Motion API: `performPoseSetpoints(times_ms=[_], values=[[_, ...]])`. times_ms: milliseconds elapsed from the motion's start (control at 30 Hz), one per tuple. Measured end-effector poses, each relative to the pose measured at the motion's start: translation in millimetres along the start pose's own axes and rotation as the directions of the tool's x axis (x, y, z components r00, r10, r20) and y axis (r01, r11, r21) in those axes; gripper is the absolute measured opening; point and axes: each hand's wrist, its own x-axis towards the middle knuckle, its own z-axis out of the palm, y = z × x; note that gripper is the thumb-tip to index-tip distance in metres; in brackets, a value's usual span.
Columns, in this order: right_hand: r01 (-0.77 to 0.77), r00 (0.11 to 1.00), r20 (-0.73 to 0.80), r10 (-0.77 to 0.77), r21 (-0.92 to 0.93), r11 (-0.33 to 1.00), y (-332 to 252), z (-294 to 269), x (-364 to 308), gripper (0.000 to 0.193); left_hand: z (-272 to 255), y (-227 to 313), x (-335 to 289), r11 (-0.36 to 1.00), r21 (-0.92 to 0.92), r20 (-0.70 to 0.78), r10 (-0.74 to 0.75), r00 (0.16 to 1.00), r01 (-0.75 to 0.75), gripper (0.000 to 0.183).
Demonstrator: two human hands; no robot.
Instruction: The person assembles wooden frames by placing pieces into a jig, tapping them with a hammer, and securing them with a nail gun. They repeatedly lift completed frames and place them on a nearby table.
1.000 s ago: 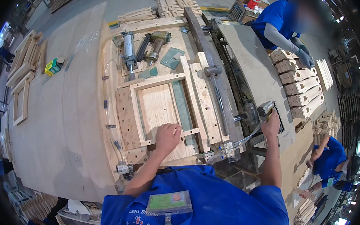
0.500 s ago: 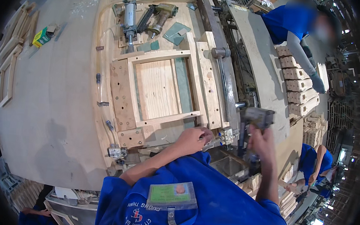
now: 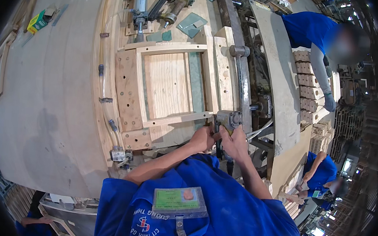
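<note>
My right hand (image 3: 236,144) grips the handle of a pneumatic nail gun (image 3: 230,118), its dark magazine pointing down toward me. The gun's head is at the near right corner of a rectangular wooden frame (image 3: 177,119). Close beside the magazine, my left hand (image 3: 202,139) has its fingers curled at that same corner; what they grip is hidden. Inside the frame lies a pale wood panel (image 3: 167,85) with a green strip on its right. A wooden jig block (image 3: 128,91) borders the frame on the left, and another drilled block (image 3: 224,72) stands on the right.
Beyond the frame lie a second nail gun (image 3: 178,6), an air cylinder (image 3: 140,7) and green scraps (image 3: 192,24). A metal bar (image 3: 244,87) runs along the right. A green-yellow box (image 3: 37,22) sits on the left table. Co-workers in blue work at right; one gloved hand (image 3: 329,102) is near stacked wood parts.
My right hand has brought the nail gun leftward to the frame's near right corner. My left hand stays by that corner, now close to the gun. The view has shifted slightly.
</note>
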Motion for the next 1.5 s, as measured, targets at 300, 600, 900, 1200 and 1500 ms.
performPoseSetpoints(times_ms=[300, 600, 900, 1200, 1500], values=[[0.018, 1.000, -0.011, -0.018, -0.045, 0.999, 0.1, 7.4, 2.2, 0.038, -4.8, 0.4, 0.3, 0.999, 0.014, 0.027, 0.044, 0.999, -0.044, 0.034], [0.066, 0.998, -0.003, -0.066, -0.040, 0.997, -5.6, 8.8, 0.7, 0.034, -8.7, -2.0, -2.3, 0.999, 0.022, 0.048, 0.037, 0.998, -0.038, 0.046], [0.184, 0.983, -0.042, -0.181, 0.108, 0.977, 1.1, 6.4, 6.2, 0.030, -8.3, 5.3, -4.3, 0.999, -0.020, -0.003, 0.033, 0.999, -0.033, 0.050], [0.095, 0.995, -0.029, -0.091, 0.245, 0.965, -37.8, -12.2, 114.0, 0.028, -53.5, 65.9, 37.8, 0.989, -0.112, -0.337, 0.049, 0.940, -0.092, 0.038], [0.180, 0.983, -0.041, -0.176, 0.327, 0.928, -99.1, -6.2, 217.9, 0.031, -111.8, 96.1, 104.7, 0.979, -0.051, -0.565, 0.134, 0.814, -0.196, 0.035]])
